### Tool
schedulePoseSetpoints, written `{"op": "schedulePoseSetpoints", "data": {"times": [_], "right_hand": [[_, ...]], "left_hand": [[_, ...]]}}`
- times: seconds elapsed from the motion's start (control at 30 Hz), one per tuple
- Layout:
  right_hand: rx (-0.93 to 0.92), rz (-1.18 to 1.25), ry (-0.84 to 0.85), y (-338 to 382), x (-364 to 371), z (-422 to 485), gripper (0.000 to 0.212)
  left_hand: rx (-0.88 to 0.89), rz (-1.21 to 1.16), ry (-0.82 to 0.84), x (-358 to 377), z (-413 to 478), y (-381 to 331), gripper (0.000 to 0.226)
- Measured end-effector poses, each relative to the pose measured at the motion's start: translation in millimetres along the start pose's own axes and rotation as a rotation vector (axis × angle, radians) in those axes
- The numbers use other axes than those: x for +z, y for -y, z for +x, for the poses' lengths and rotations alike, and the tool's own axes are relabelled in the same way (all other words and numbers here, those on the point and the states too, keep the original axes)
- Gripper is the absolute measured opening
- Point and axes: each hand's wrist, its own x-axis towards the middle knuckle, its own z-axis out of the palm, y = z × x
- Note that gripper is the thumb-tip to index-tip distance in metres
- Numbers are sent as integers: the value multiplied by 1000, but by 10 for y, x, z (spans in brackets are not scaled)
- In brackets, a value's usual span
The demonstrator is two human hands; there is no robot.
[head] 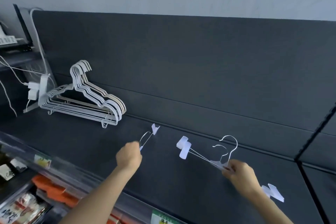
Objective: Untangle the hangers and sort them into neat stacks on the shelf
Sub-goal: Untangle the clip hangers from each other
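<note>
Dark shelf (91,143), clip hangers (184,146), stacked hangers (109,108)

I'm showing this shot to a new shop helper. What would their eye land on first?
First the two hands in the foreground over the dark shelf: the left hand pinches a single clip hanger, and the right hand grips two clip hangers with hooks pointing up. Next, the neat stack of white and beige hangers leaning against the back panel at the far left.
</note>
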Motion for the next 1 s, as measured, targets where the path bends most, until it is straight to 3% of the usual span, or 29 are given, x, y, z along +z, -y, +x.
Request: {"op": "schedulePoseSetpoints", "data": {"times": [0.1,0.23,0.37,0.5,0.77,1.0], "right_hand": [[-2,-32,10,40,61,37,25],[5,-41,7,62,104,88,26],[43,-73,-16,-14,54,138,32],[107,-60,-66,-137,-32,153,33],[129,91,-185,-245,-229,187,29],[118,55,-156,-245,-166,251,33]], "left_hand": [[89,-158,31,-51,88,-16,2],[136,-444,202,-6,132,-174,14],[131,-529,276,95,228,-357,28],[215,-478,280,201,419,-548,47],[263,-349,268,349,722,-1092,36],[320,-304,198,622,730,-974,17]]}}
